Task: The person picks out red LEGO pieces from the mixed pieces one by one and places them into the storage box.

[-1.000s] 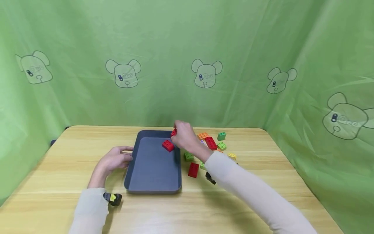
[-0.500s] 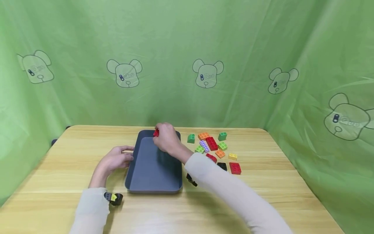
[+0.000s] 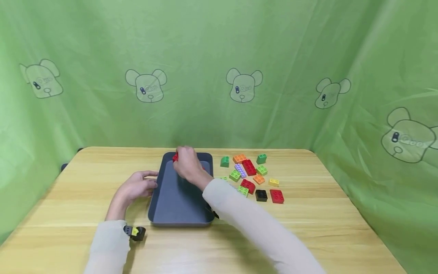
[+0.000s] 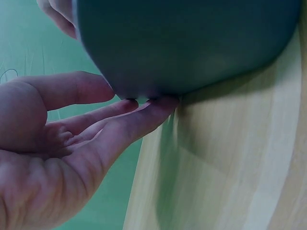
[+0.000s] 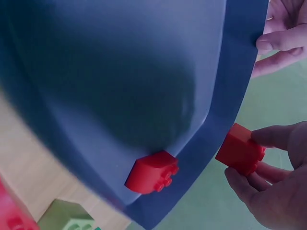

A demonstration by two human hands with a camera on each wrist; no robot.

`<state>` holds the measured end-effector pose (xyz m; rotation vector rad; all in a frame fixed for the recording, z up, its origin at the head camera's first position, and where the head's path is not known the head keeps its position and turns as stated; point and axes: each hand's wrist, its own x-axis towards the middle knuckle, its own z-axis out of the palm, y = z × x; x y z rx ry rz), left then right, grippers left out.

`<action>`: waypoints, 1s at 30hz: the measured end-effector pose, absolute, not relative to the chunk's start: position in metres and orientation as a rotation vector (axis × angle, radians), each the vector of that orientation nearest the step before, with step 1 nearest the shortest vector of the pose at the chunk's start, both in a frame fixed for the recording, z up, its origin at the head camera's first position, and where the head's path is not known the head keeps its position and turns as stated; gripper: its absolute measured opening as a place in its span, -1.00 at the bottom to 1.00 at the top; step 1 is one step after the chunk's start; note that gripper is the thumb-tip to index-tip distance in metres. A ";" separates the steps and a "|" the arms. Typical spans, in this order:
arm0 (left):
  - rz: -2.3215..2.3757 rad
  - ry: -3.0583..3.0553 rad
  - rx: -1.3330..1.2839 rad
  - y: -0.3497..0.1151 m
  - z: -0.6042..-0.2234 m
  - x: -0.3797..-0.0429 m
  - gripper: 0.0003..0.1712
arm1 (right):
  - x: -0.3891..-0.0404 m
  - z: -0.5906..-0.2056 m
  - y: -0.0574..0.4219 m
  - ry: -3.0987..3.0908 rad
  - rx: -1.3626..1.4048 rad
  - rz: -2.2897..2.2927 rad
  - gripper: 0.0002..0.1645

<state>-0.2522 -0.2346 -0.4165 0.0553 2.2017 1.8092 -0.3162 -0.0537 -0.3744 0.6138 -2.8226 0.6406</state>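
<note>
A dark grey-blue tray (image 3: 180, 213) lies on the table. My right hand (image 3: 189, 164) is over its far part and pinches a red brick (image 5: 240, 148) between thumb and fingers. In the head view only a corner of that brick shows past the knuckles. Another red brick (image 5: 152, 172) rests in the tray, by the far right corner; my right hand mostly hides it in the head view. At the tray's left side is my left hand (image 3: 137, 185). Its fingertips and thumb touch the outer wall with the fingers fairly straight, as the left wrist view shows.
Right of the tray lie several loose bricks, among them a black one (image 3: 261, 195), a yellow one (image 3: 273, 182), a purple one (image 3: 240, 170) and a red one (image 3: 276, 196). A green curtain (image 3: 195, 118) stands behind the wooden table (image 3: 308, 228).
My right hand has moved left with the pinched red brick, from the tray's right rim to over its far left part. The left hand stays against the tray.
</note>
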 end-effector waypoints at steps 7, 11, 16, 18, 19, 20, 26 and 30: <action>1.815 2.190 0.053 -0.235 -0.416 -0.253 -0.38 | -0.320 -0.382 -0.061 -2.849 0.563 0.676 -0.87; 1.826 2.181 0.053 -0.235 -0.417 -0.252 -0.38 | -0.322 -0.385 -0.063 -2.852 0.550 0.653 -0.89; 1.822 2.187 0.038 -0.234 -0.416 -0.252 -0.39 | -0.325 -0.390 -0.065 -2.866 0.532 0.583 -0.94; 1.820 2.190 0.031 -0.235 -0.416 -0.252 -0.39 | -0.325 -0.391 -0.066 -2.874 0.533 0.569 -0.95; 1.819 2.194 0.024 -0.235 -0.416 -0.252 -0.39 | -0.325 -0.392 -0.066 -2.882 0.531 0.574 -0.95; 1.815 2.198 0.024 -0.235 -0.416 -0.251 -0.39 | -0.325 -0.392 -0.066 -2.890 0.530 0.576 -0.94; 1.812 2.188 0.039 -0.233 -0.419 -0.253 -0.39 | -0.321 -0.396 -0.064 -2.944 0.494 0.569 -0.92; 1.810 2.211 0.031 -0.234 -0.420 -0.254 -0.40 | -0.320 -0.397 -0.067 -2.947 0.514 0.571 -0.76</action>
